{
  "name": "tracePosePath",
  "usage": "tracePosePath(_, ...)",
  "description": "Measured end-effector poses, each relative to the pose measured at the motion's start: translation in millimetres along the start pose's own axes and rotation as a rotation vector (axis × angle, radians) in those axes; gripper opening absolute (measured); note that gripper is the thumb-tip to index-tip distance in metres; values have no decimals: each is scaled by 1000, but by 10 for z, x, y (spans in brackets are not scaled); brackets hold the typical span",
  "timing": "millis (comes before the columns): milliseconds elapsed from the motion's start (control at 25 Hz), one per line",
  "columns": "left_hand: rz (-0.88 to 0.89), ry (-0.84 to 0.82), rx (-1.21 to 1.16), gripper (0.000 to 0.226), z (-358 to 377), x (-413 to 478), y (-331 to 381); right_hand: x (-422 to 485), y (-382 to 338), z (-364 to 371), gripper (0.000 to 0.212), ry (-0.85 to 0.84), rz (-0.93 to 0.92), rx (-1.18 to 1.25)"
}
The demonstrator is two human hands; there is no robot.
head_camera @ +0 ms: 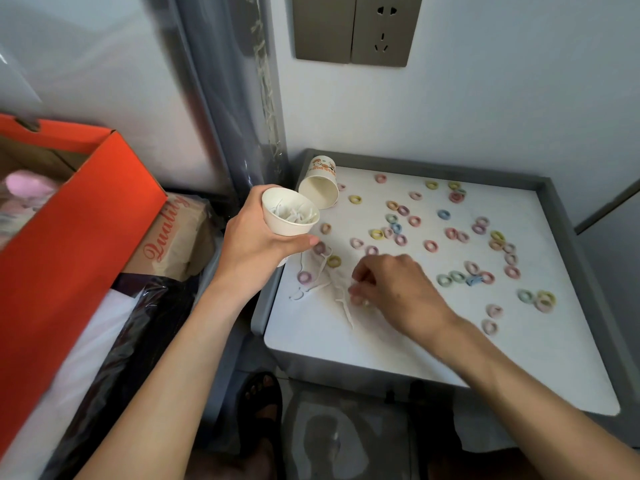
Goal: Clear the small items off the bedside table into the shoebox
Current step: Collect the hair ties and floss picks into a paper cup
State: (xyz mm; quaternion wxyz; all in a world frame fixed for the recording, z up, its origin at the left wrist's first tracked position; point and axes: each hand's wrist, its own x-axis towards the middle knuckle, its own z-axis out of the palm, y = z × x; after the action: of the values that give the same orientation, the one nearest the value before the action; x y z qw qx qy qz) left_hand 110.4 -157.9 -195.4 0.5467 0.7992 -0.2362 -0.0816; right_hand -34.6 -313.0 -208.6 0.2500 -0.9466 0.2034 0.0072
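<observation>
Paper cup [289, 216] gripped by left hand [256, 244] at table [346, 351] edge; right hand [398, 289] seemingly pinches floss picks [346, 310] near front.

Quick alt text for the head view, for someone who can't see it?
The left hand holds a paper cup at the bedside table's edge while the right hand pinches floss picks on it. Pastel hair ties lie scattered there; an orange shoebox sits open at left.

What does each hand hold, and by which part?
Left hand: the cup, round its side. Right hand: perhaps a floss pick; too blurred to tell.
</observation>
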Motion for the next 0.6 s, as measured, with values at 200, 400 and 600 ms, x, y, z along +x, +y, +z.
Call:
tracePosePath(200,-8,18,2,67,-71,-56,-34,-207,-206,308,17,-49,184,-131)
tracePosePath(400,0,30,52,66,-99,-81,-53,-179,-337,329,6,-19,154,-427)
tracePosePath(600,9,9,108,68,-81,-46,-55,-165,-334,347,23,-26,7,-516)
